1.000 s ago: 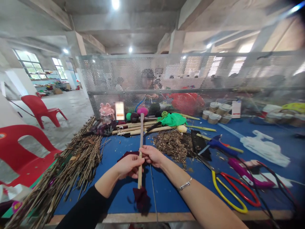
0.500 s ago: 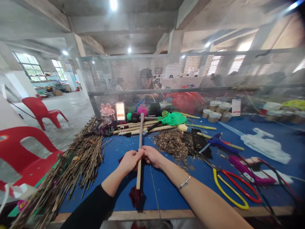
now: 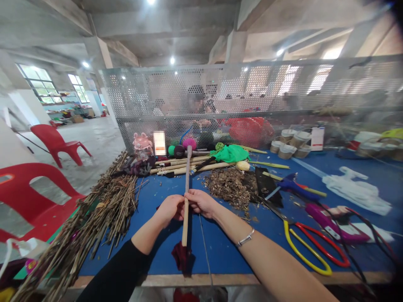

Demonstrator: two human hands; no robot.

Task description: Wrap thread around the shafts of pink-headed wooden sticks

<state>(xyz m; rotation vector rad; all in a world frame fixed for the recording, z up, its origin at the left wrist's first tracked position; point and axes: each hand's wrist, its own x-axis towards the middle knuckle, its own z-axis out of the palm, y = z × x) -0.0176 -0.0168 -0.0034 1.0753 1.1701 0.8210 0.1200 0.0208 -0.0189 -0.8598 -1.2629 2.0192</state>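
From the middle of the blue table (image 3: 233,251), I see a perforated metal screen (image 3: 239,94) at twelve o'clock, tubs (image 3: 286,152) clustered at two, a white plastic bag (image 3: 357,191) at three, a red chair (image 3: 23,197) at nine, another chair (image 3: 50,140) near ten.

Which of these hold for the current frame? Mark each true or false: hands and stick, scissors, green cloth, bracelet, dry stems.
1. The left hand and right hand are both on the stick. True.
2. The scissors lie to the left of the stick. False: they lie to its right.
3. The green cloth lies beyond the pile of dry brown bits. True.
4. The metal bracelet is on the left arm. False: it is on the right arm.
5. The bundle of dry stems lies to the left of both hands. True.
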